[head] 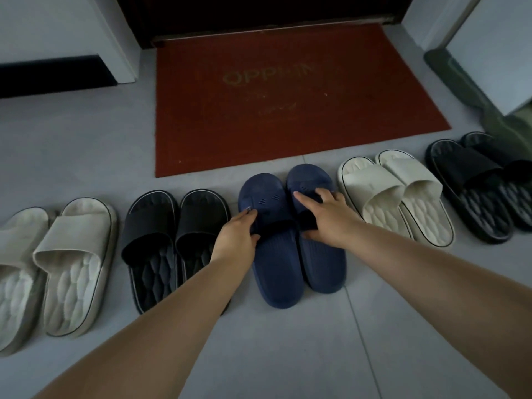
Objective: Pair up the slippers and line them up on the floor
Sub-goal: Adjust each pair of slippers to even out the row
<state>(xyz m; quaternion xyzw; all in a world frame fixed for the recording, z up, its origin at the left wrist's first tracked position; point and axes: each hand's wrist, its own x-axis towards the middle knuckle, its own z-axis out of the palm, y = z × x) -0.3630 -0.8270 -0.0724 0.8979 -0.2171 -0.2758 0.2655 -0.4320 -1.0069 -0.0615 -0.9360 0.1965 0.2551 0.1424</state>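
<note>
Navy slippers [276,272] sit paired near the mat's [288,116] edge, with bare floor [288,355] on our side; our left hand [236,237] and right hand [331,218] each grip one.

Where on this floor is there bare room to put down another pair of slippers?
Bare grey tiled floor lies open nearer the camera than the row, and left of the red doormat, beyond the leftmost cream moulded slippers and black moulded slippers. The row is crowded: the navy rubber slippers have only narrow gaps to their neighbours.
</note>
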